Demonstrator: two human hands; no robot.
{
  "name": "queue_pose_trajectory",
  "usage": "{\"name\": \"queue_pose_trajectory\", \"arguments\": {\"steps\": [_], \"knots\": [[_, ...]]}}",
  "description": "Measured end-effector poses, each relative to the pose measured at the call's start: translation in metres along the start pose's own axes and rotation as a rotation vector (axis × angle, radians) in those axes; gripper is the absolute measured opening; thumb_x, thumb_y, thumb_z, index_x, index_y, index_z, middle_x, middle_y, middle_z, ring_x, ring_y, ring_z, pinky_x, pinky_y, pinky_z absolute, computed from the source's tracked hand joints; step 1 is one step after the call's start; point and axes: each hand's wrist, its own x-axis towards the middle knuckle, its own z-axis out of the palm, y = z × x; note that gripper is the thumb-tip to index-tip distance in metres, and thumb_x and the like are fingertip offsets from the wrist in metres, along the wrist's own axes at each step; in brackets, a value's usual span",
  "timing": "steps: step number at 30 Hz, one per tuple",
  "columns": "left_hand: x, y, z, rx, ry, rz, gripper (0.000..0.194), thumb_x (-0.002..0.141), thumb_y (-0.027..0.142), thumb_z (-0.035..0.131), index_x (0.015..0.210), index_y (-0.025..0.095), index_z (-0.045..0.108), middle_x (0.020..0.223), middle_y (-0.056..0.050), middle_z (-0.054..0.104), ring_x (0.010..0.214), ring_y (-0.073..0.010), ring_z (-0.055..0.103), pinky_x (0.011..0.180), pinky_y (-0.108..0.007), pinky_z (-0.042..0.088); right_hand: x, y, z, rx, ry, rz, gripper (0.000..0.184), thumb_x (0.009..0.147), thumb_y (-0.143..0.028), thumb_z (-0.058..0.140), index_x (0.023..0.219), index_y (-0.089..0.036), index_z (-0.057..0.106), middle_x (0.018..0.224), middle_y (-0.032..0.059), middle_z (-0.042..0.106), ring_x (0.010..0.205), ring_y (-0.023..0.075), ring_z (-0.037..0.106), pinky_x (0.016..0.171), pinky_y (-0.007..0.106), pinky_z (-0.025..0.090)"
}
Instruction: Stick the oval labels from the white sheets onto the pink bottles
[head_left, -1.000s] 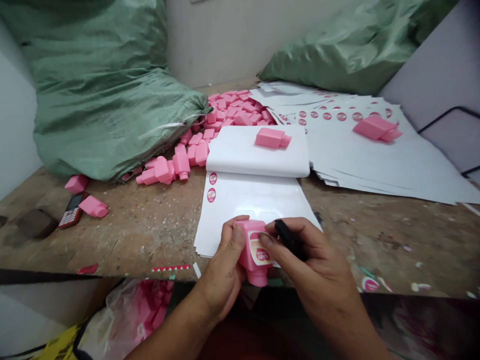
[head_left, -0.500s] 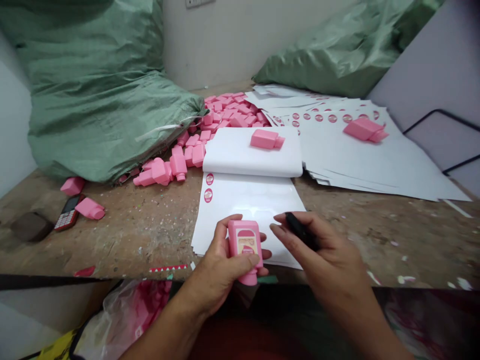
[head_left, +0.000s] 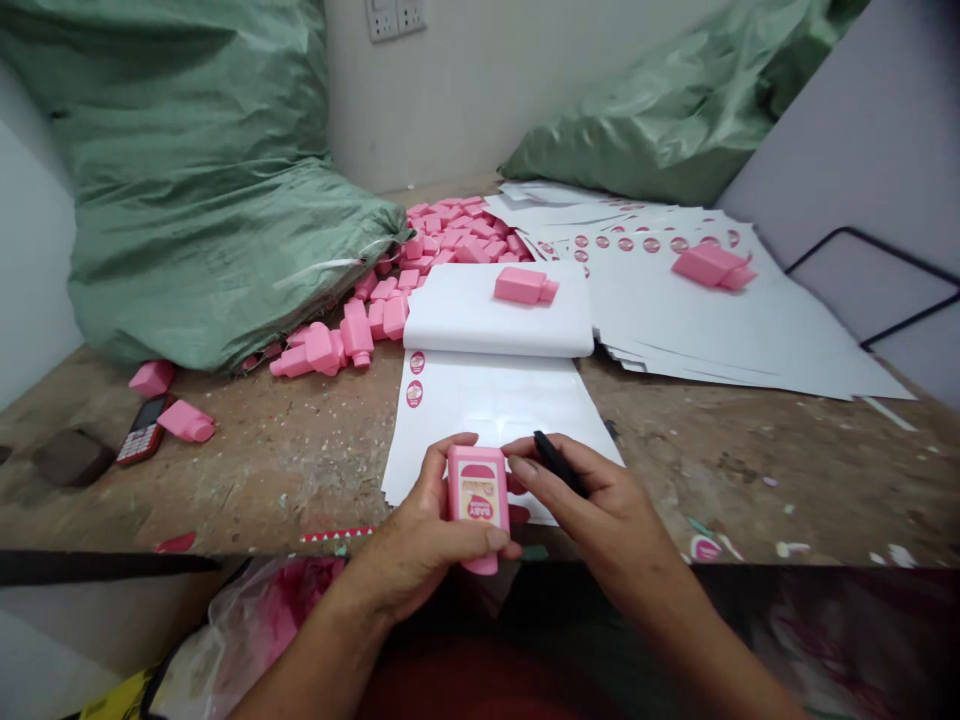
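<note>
My left hand [head_left: 420, 550] is wrapped round a small pink plastic bottle [head_left: 459, 515], its neck pointing toward me and its thumb-side face up. An oval-windowed label with the word BABY lies on that face. In my right hand [head_left: 607, 515] is a slim black tool [head_left: 559, 465], tucked between the fingers; its working end is hidden, so I cannot tell its kind. The right thumb and fingertips meet at the bottle's upper right edge. Beneath both hands lies a white label sheet [head_left: 510, 390] with two pink oval stickers at its left side.
Behind the folded-back sheet [head_left: 450, 325], pink bottles [head_left: 457, 230] spill from a green sack [head_left: 225, 250]. Label sheets [head_left: 750, 330] are stacked at right, one bottle [head_left: 712, 267] on top. A red phone [head_left: 142, 430] lies left, near the table's front edge [head_left: 262, 550].
My right hand has moved left, bringing its fingertips to the bottle. The bottle is turned a little, its label more squarely toward me. The view has shifted slightly.
</note>
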Motion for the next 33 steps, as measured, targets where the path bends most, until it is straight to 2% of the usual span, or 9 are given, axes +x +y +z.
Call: {"name": "queue_pose_trajectory", "arguments": {"steps": [3, 7, 13, 16, 19, 23, 27, 29, 33], "knots": [[-0.003, -0.001, -0.001, -0.036, -0.002, 0.009, 0.058, 0.074, 0.014, 0.072, 0.125, 0.026, 0.046, 0.11, -0.004, 0.06, 0.085, -0.0149, 0.063, 0.073, -0.03, 0.055, -0.002, -0.002, 0.003, -0.052, 0.0, -0.019, 0.022, 0.078, -0.04, 0.069, 0.085, -0.02, 0.07, 0.072, -0.0002, 0.066, 0.066, 0.0171, 0.06, 0.058, 0.027, 0.051], [-0.003, -0.004, -0.004, -0.141, -0.02, 0.01, 0.04, 0.086, 0.026, 0.061, 0.123, 0.02, 0.047, 0.113, -0.01, 0.063, 0.085, -0.02, 0.068, 0.067, -0.032, 0.056, -0.005, -0.001, 0.004, 0.017, -0.041, 0.054, 0.023, 0.08, -0.042, 0.065, 0.087, -0.02, 0.069, 0.073, 0.0009, 0.066, 0.071, 0.02, 0.064, 0.061, 0.03, 0.053], [-0.02, 0.0, -0.016, -0.079, 0.033, 0.012, 0.048, 0.085, 0.034, 0.064, 0.127, 0.02, 0.046, 0.113, -0.016, 0.066, 0.086, -0.0249, 0.071, 0.069, -0.034, 0.056, -0.014, 0.008, -0.002, 0.002, 0.08, 0.016, 0.026, 0.076, -0.044, 0.069, 0.088, -0.021, 0.068, 0.068, -0.0018, 0.06, 0.064, 0.0162, 0.057, 0.055, 0.026, 0.045], [-0.065, 0.012, -0.045, 0.218, 0.16, -0.008, 0.058, 0.078, 0.029, 0.072, 0.131, 0.025, 0.049, 0.114, -0.012, 0.068, 0.095, -0.0266, 0.069, 0.081, -0.038, 0.054, -0.018, 0.011, -0.014, -0.036, 0.149, -0.028, 0.03, 0.078, -0.049, 0.07, 0.089, -0.022, 0.066, 0.066, -0.0034, 0.053, 0.058, 0.013, 0.047, 0.05, 0.025, 0.036], [-0.125, 0.026, -0.093, 0.697, 0.402, -0.027, 0.054, 0.076, 0.042, 0.073, 0.126, 0.03, 0.059, 0.116, -0.008, 0.07, 0.111, -0.0312, 0.062, 0.098, -0.045, 0.047, -0.019, 0.015, -0.031, -0.138, 0.168, -0.062, 0.032, 0.082, -0.054, 0.065, 0.079, -0.022, 0.06, 0.063, -0.0044, 0.047, 0.054, 0.0124, 0.042, 0.049, 0.025, 0.033], [-0.169, 0.04, -0.134, 1.086, 0.634, -0.058, 0.051, 0.059, 0.047, 0.082, 0.107, 0.032, 0.072, 0.12, -0.005, 0.071, 0.118, -0.0381, 0.058, 0.104, -0.049, 0.041, -0.02, 0.025, -0.041, -0.469, 0.135, -0.177, 0.029, 0.081, -0.05, 0.065, 0.073, -0.024, 0.058, 0.064, -0.0018, 0.056, 0.058, 0.0171, 0.052, 0.054, 0.03, 0.039], [-0.133, 0.039, -0.111, 1.172, 0.629, 0.135, 0.039, 0.075, 0.049, 0.071, 0.107, 0.027, 0.072, 0.109, -0.007, 0.073, 0.102, -0.0312, 0.065, 0.094, -0.042, 0.049, -0.017, 0.049, -0.043, -0.779, -0.034, -0.422, 0.03, 0.09, -0.05, 0.054, 0.097, -0.026, 0.07, 0.104, 0.0073, 0.072, 0.083, 0.0268, 0.068, 0.068, 0.039, 0.05], [-0.094, 0.034, -0.094, 1.211, 0.478, 0.222, 0.035, 0.084, 0.043, 0.063, 0.114, 0.026, 0.068, 0.112, -0.008, 0.071, 0.1, -0.0267, 0.066, 0.089, -0.038, 0.051, -0.012, 0.062, -0.046, -0.959, -0.062, -0.55, 0.04, 0.095, -0.055, 0.044, 0.107, -0.027, 0.071, 0.117, 0.0086, 0.07, 0.078, 0.0267, 0.069, 0.066, 0.042, 0.052], [-0.029, 0.027, -0.085, 1.439, 0.212, 0.399, 0.037, 0.086, 0.022, 0.059, 0.123, 0.019, 0.061, 0.127, -0.012, 0.063, 0.118, -0.0255, 0.058, 0.102, -0.04, 0.045, -0.001, 0.072, -0.054, -1.19, -0.079, -0.812, 0.051, 0.103, -0.05, 0.029, 0.103, -0.023, 0.073, 0.108, 0.0071, 0.074, 0.059, 0.019, 0.065, 0.056, 0.035, 0.051]]}}
